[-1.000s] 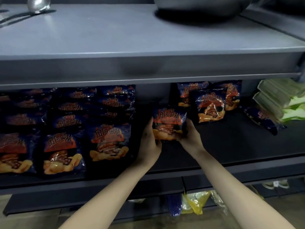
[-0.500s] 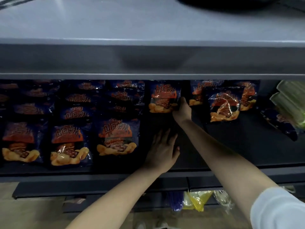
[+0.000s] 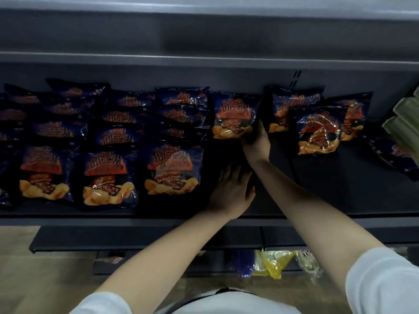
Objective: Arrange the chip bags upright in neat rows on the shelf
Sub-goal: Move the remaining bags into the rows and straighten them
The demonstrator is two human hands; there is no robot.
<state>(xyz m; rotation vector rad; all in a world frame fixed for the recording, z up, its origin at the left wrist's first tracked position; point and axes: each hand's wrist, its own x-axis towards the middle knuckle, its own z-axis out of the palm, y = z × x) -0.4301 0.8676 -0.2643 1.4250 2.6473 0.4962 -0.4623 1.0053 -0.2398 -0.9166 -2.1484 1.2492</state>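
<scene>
Shelf w/ dark deck holds the chip bags; all places here are given from the held bag. Held bag stands upright at back of shelf, front face to camera; can't tell if its bottom edge sits on the deck or just above it.

Left of held bag: rows of chip bags, upright, packed one behind another front to back. 3 rows are clear, plus a 4th cut off by frame edge. Back bags of the nearest row sit just beside held bag's left side.

Right of held bag: loose cluster of 3 bags, the front one tilted, the 2 behind it partly covered. Further right: one bag lying flat, then green packs at frame edge.

Below held bag, under the shelf: yellow packet & a purple item, contents unclear.

R hand: arm stretched deep in, fingers curled on held bag's lower-right corner, gripping it.

L hand: palm down on bare deck in front of held bag, fingers straight & a bit spread, nothing in it. It lies just right of the nearest row's front bag.

Both forearms bare, white sleeve at frame bottom
</scene>
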